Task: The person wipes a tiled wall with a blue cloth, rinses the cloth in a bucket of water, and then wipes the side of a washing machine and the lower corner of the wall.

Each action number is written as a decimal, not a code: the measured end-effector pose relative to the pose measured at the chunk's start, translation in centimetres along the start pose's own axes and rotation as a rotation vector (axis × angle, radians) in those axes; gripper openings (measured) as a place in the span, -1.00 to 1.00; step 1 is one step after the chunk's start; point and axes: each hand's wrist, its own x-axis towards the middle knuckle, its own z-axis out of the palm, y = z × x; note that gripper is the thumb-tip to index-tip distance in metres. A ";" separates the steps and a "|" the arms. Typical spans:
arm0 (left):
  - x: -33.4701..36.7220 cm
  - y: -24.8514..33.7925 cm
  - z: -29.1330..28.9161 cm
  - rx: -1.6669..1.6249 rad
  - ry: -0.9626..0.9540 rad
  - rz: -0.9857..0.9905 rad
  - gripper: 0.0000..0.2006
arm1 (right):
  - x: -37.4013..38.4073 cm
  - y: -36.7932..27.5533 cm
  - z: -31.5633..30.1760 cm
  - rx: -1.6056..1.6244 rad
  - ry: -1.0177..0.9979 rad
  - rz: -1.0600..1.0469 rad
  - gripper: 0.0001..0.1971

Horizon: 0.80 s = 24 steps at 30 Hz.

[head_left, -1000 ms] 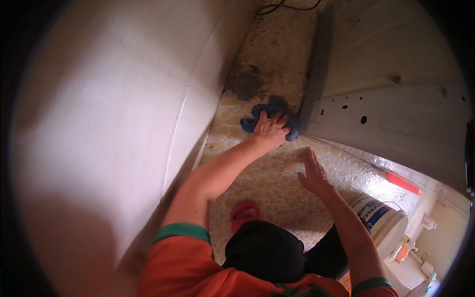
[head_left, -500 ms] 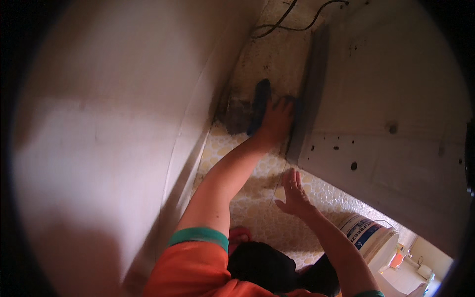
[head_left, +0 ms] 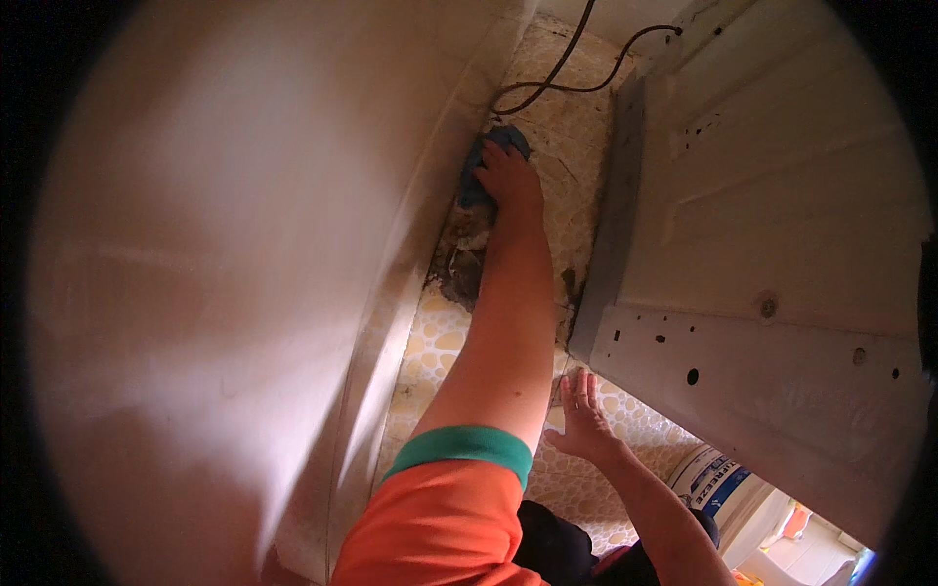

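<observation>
My left hand [head_left: 512, 178] is stretched far forward into the narrow gap. Its fingers press on a crumpled blue cloth [head_left: 473, 186] that lies on the dirty floor against the left panel. Part of the cloth is hidden under the hand. Behind it, beside my forearm, a dark grimy patch [head_left: 457, 269] stains the patterned floor. My right hand [head_left: 584, 422] is at the near corner of the pale panel on the right, its fingers extended and the thumb apart. It holds nothing.
A tall smooth pale panel [head_left: 225, 244] walls the left side. On the right stands a pale panel with holes [head_left: 743, 342] and a grey edge strip [head_left: 611, 205]. A dark cable [head_left: 557, 73] loops at the far end. A white bucket [head_left: 728, 493] stands at lower right.
My left hand has moved forward and to the left with the blue cloth, uncovering more stained floor. My right hand has shifted slightly nearer to me in the view.
</observation>
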 end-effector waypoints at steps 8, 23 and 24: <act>-6.6 0.2 0.5 -0.208 -0.046 -0.144 -0.44 | -0.3 1.0 0.8 0.053 0.023 0.005 -0.04; -31.4 -12.5 8.4 -0.278 0.155 0.699 -0.73 | -0.3 0.7 -0.3 0.070 0.041 -0.083 -0.06; -31.5 -12.5 8.7 -0.467 0.191 0.618 -0.72 | -0.4 0.6 -0.4 0.053 0.043 -0.087 -0.06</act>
